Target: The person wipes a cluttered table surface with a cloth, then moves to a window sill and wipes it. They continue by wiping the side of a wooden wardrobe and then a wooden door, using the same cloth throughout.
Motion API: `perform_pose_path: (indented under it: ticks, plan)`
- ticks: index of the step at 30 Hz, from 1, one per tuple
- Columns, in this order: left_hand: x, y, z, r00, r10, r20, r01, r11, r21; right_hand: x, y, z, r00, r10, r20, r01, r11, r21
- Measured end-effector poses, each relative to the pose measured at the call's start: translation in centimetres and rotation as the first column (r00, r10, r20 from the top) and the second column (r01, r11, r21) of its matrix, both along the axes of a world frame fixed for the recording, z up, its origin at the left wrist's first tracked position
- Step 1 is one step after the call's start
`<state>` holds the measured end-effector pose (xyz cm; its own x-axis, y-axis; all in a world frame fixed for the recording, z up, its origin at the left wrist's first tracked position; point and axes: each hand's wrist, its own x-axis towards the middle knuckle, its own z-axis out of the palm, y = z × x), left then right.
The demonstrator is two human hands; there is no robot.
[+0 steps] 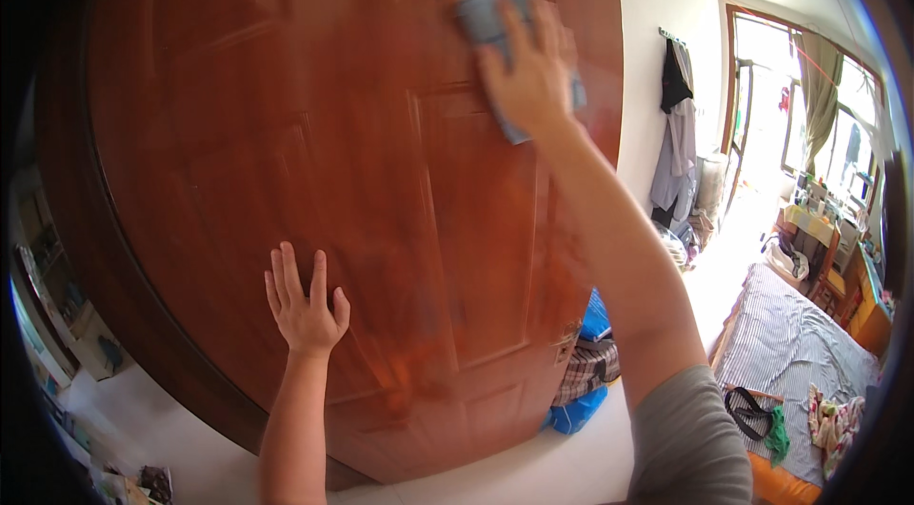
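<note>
A brown panelled wooden door (364, 184) fills most of the view before me. High on its right part, my right hand (528, 69) presses a blue-grey cloth (485, 12) against the surface; hand and cloth are slightly blurred. The cloth sticks out past the fingertips and below the palm. Lower and to the left, my left hand (307, 305) lies against the door, fingers spread, holding nothing. The door's lock plate (563, 353) sits near the right edge, below my right forearm.
Blue bags (578, 411) and a checked bag (589, 373) stand on the floor by the door's right edge. Clothes (675, 148) hang on the white wall. A bed with a striped sheet (785, 341) is at the right. A dark frame (136, 255) borders the door's left side.
</note>
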<state>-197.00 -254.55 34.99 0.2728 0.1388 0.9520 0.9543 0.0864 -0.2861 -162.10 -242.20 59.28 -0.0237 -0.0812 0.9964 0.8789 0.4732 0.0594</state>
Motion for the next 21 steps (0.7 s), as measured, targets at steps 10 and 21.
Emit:
perform_pose_path:
  ticks: [10, 21]
  plan:
    - [0.3, 0.1, 0.0, 1.0, -0.008, 0.018, 0.008, 1.0, 0.019, 9.6, 3.5, 1.0, 0.842, -0.09, -0.532, -0.088, 0.95, -0.3]
    - [-0.1, 0.2, -0.2, 1.0, -0.006, -0.016, 0.005, 1.0, -0.017, -9.7, -3.1, 1.0, 0.985, 0.149, 0.091, -0.16, 0.98, 0.121]
